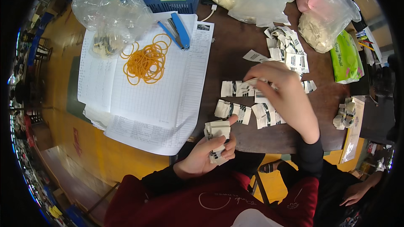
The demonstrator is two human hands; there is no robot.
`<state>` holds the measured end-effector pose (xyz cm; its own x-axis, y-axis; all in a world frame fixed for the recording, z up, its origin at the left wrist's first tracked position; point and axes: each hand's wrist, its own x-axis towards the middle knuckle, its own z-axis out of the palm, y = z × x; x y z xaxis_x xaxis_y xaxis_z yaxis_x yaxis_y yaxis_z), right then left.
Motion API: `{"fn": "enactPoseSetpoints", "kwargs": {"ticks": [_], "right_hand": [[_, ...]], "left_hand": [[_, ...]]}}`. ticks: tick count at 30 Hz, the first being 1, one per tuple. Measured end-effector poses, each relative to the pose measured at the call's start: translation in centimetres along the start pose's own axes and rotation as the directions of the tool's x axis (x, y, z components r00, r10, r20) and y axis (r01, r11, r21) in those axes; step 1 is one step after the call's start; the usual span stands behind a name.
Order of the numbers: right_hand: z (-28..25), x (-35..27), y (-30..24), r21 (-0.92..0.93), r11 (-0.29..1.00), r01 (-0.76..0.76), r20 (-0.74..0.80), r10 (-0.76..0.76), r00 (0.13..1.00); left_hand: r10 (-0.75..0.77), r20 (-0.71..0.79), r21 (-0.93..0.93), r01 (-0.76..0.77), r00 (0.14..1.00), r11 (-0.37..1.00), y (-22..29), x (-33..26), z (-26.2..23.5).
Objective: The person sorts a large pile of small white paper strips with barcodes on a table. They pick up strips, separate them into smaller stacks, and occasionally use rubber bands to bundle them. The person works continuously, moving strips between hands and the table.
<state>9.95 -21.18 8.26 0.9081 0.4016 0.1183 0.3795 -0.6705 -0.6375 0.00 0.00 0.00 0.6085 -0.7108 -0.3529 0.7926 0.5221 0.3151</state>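
Left hand [201, 156] grips a label stack [219, 131], right hand [288, 88] pinches a label [251, 83], and rubber bands [145, 65], stapler [181, 31] and plastic bag [111, 12] partly cover papers [147, 105].

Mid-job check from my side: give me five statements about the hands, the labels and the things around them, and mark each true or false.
1. The left hand holds a stack of white printed labels. True.
2. The rubber bands are inside the blue basket. False: the yellow-orange rubber bands lie in a tangle on the open notebook.
3. The right hand is over the label groups on the dark table. True.
4. The stapler is shut in a drawer. False: the blue stapler lies on the papers, beside the rubber bands.
5. The green soft pack is left of the notebook. False: the green soft pack is at the table's right side.
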Motion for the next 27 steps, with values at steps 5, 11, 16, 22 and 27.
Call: {"fn": "enactPoseSetpoints", "kwargs": {"ticks": [5, 11, 16, 22, 27], "right_hand": [[0.3, -1.9, -1.6, 0.303, 0.941, -0.149, 0.011, 0.153, 0.988], [6.6, -2.7, -2.1, -0.097, 0.992, -0.077, 0.011, 0.078, 0.997], [7.4, -3.4, -2.8, -0.217, 0.974, -0.071, 0.051, 0.084, 0.995], [6.1, -4.3, -3.3, 0.002, 0.982, -0.190, 0.110, 0.189, 0.976], [4.4, -6.2, -6.3, -0.395, 0.918, -0.021, -0.110, -0.025, 0.994]], "left_hand": [[0.115, 0.142, -0.076, -0.105, 0.983, 0.992, -1.1, -0.4, -2.0], [0.248, 0.240, -0.119, -0.226, 0.938, 0.967, -2.8, -1.0, -3.1], [0.249, 0.217, -0.098, -0.233, 0.944, 0.967, -2.2, -1.4, -3.0], [0.274, 0.228, -0.097, -0.258, 0.934, 0.961, -1.8, -1.6, -2.8], [0.283, 0.180, -0.090, -0.271, 0.942, 0.958, -1.7, -1.9, -2.6]]}}
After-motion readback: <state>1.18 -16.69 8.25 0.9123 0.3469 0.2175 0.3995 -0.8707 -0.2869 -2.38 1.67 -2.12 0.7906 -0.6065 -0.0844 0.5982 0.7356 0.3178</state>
